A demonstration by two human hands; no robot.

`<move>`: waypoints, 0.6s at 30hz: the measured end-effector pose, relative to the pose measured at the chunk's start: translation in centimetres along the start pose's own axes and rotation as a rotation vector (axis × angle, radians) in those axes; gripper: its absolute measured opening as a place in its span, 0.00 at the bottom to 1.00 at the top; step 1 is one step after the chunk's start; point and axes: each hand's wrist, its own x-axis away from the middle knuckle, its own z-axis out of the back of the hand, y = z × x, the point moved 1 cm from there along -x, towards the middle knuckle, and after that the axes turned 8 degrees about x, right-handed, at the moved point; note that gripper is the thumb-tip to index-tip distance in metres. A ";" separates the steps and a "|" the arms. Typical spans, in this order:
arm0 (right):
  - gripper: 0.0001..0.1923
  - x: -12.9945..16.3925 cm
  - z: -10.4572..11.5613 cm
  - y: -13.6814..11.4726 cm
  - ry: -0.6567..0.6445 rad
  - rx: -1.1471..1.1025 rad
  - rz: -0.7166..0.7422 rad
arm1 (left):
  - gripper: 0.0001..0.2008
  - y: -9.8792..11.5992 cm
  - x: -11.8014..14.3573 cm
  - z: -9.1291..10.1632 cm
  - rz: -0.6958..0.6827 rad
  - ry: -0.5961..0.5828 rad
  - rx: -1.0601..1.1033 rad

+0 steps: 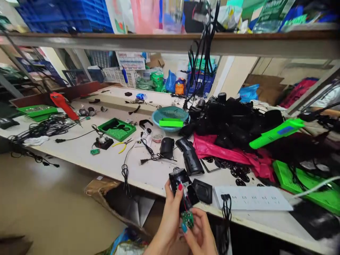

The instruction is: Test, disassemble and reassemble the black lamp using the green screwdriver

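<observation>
My left hand [170,209] is closed around a black plastic housing [191,195], its thumb with red nail lying across the open inside. Thin red wires run from the housing down to a small green circuit board [188,219]. My right hand [200,230] pinches that board between thumb and fingers just below the housing. Both hands are at the front edge of the white table [106,161]. Beside the housing lies a black square part [202,191], and behind it a curved black shell [191,159].
A white power strip [255,198] is to the right, near a green tray [305,187]. Black parts [233,113] are heaped behind a pink cloth [217,145]. Yellow-handled pliers [122,145], a blue-green basket [156,122], and a red screwdriver [63,105] lie farther left. Black cables [207,53] hang from the shelf.
</observation>
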 end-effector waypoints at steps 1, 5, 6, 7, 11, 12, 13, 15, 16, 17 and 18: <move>0.31 0.2 -0.1 -0.1 0.000 -0.010 -0.032 | 0.38 0.2 0.1 -0.3 0.028 -0.011 0.020; 0.27 0.4 1.6 -0.6 0.021 0.041 -0.028 | 0.39 0.6 0.2 -0.7 0.113 -0.107 0.068; 0.27 0.4 2.4 -0.6 0.030 0.076 -0.014 | 0.40 0.6 0.2 -0.7 0.137 -0.138 0.057; 0.28 0.4 3.2 -0.7 0.037 0.123 -0.005 | 0.43 0.7 0.3 -0.7 0.160 -0.168 0.038; 0.26 0.5 5.9 -1.6 0.110 0.396 0.073 | 0.52 0.7 0.7 -0.7 0.184 -0.221 -0.033; 0.23 0.4 6.4 -2.1 0.126 0.474 0.153 | 0.51 0.6 0.8 -0.7 0.184 -0.209 -0.037; 0.19 0.4 6.8 -2.7 0.138 0.549 0.248 | 0.49 0.5 0.8 -0.7 0.190 -0.190 -0.036; 0.17 0.3 7.2 -3.9 0.158 0.673 0.438 | 0.42 0.3 0.7 -0.7 0.218 -0.159 -0.024; 0.18 0.3 7.3 -4.4 0.169 0.718 0.507 | 0.40 0.3 0.6 -0.6 0.236 -0.150 -0.019; 0.18 0.3 7.4 -4.9 0.174 0.748 0.554 | 0.37 0.2 0.5 -0.6 0.253 -0.146 -0.019; 0.17 0.3 7.5 -5.3 0.167 0.766 0.586 | 0.36 0.2 0.5 -0.5 0.267 -0.144 -0.022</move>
